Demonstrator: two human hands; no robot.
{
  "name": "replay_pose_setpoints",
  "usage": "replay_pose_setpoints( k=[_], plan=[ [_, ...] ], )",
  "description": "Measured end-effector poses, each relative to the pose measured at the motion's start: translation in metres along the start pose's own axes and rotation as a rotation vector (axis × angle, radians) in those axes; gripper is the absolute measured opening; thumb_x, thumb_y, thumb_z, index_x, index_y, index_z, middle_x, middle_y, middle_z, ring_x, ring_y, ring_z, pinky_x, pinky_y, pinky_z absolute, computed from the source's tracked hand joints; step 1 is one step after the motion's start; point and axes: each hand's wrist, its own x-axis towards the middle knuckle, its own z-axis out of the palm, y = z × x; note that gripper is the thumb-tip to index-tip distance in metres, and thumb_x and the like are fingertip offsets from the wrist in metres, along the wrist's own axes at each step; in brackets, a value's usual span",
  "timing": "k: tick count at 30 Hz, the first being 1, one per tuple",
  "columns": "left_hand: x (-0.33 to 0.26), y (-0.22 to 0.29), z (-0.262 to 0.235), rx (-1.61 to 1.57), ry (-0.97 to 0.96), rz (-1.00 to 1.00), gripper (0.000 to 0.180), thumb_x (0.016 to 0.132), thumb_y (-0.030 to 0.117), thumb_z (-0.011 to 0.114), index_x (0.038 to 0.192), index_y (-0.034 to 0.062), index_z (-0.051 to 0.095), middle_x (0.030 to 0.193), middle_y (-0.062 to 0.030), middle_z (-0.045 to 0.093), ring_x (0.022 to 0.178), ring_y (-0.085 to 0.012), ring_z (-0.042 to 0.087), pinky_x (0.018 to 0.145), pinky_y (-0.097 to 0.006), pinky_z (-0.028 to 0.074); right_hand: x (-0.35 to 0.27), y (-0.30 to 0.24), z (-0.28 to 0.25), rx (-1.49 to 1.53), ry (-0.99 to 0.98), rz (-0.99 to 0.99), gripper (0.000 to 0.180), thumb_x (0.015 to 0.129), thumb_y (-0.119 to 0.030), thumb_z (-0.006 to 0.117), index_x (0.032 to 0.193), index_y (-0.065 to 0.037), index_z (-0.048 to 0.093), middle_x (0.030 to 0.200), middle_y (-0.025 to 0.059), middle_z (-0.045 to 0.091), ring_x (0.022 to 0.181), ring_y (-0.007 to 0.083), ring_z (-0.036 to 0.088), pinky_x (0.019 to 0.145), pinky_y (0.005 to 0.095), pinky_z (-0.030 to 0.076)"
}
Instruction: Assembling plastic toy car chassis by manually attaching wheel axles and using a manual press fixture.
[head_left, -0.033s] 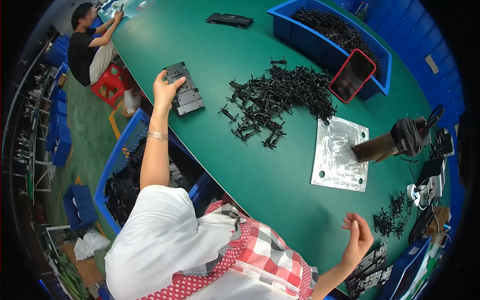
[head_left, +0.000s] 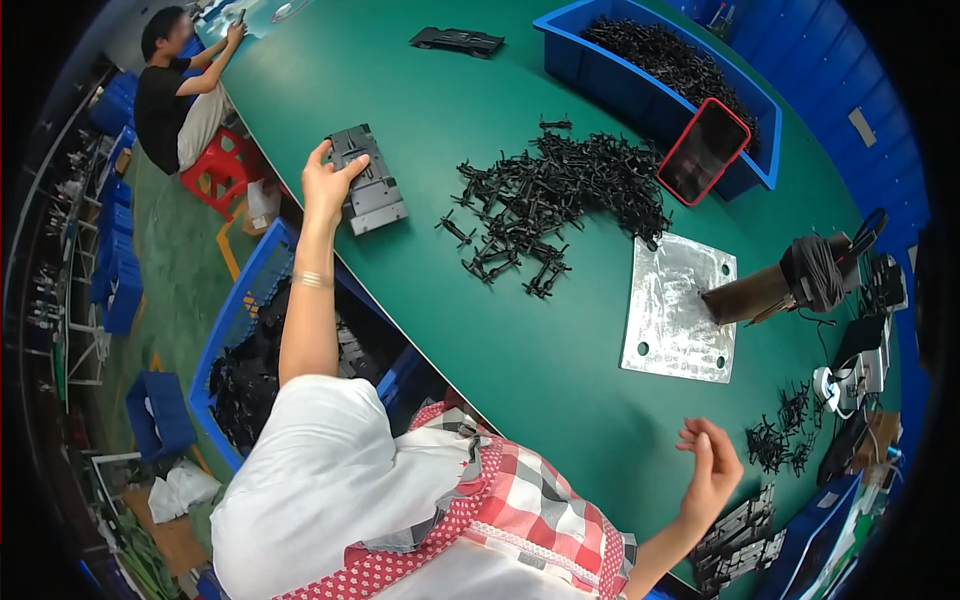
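Note:
My left hand grips a dark rectangular plastic tray-like part near the table's left edge, its thumb lying across the top face. The part looks like a toy car chassis. Low on the right, my right hand hovers over the table with nothing in it, its fingers loosely bent and the thumb apart. Between the two hands, farther off, lies a heap of small black axle-like plastic pieces. A similar dark part rests alone at the far side of the table.
A blue bin of small black pieces stands far right, a red-cased phone leaning on it. A metal plate with a post is at right. A blue basket sits below the left table edge. A seated person is far left.
Both hands have shifted very slightly; my right hand is a touch higher and farther left. The dark part stays in my left hand.

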Motion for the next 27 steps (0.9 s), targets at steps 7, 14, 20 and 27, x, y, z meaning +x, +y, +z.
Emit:
replay_pose_setpoints(
  k=[7, 14, 20, 27],
  plan=[
    [-0.176, 0.071, 0.065, -0.365, -0.817, 0.12, 0.065, 0.074, -0.007, 0.065, 0.131, -0.0065, 0.033, 0.129, -0.016, 0.043, 0.119, -0.0198, 0.042, 0.093, -0.03, 0.042, 0.015, -0.003, 0.078, 0.569, -0.283, 0.108, 0.044, 0.085, -0.002, 0.057, 0.126, 0.004, 0.041, 0.113, 0.0194, 0.056, 0.101, 0.0233, 0.057, 0.086, 0.0321, 0.048],
    [-0.304, 0.086, 0.147, 0.009, -1.19, 0.934, 0.043, 0.075, 0.008, 0.068, 0.115, -0.0019, 0.053, 0.1, -0.0164, 0.046, 0.083, -0.0294, 0.053, 0.073, -0.035, 0.046, -0.019, 0.024, 0.042, 0.629, 0.258, 0.262, 0.018, 0.083, -0.003, 0.06, 0.101, -0.001, 0.057, 0.082, 0.0004, 0.063, 0.066, 0.0024, 0.054, 0.056, 0.016, 0.04],
    [-0.356, 0.089, 0.203, 0.063, -1.315, 1.128, 0.012, 0.075, 0.011, 0.065, 0.083, 0.003, 0.06, 0.076, -0.0106, 0.056, 0.068, -0.03, 0.058, 0.061, -0.038, 0.048, -0.088, 0.061, -0.034, 0.683, 0.774, 0.179, 0.017, 0.077, 0.003, 0.06, 0.093, 0.0, 0.056, 0.086, 0.0033, 0.061, 0.075, 0.011, 0.057, 0.069, 0.0229, 0.047],
    [-0.223, 0.076, 0.261, 0.241, -0.641, 1.182, 0.009, 0.07, -0.002, 0.061, 0.079, -0.0011, 0.059, 0.076, -0.0141, 0.057, 0.065, -0.0278, 0.058, 0.06, -0.035, 0.048, -0.098, 0.065, -0.038, 0.718, 0.746, 0.192, 0.014, 0.08, 0.002, 0.053, 0.094, 0.002, 0.057, 0.089, 0.0061, 0.062, 0.078, 0.0123, 0.058, 0.073, 0.0253, 0.047]
  ],
)
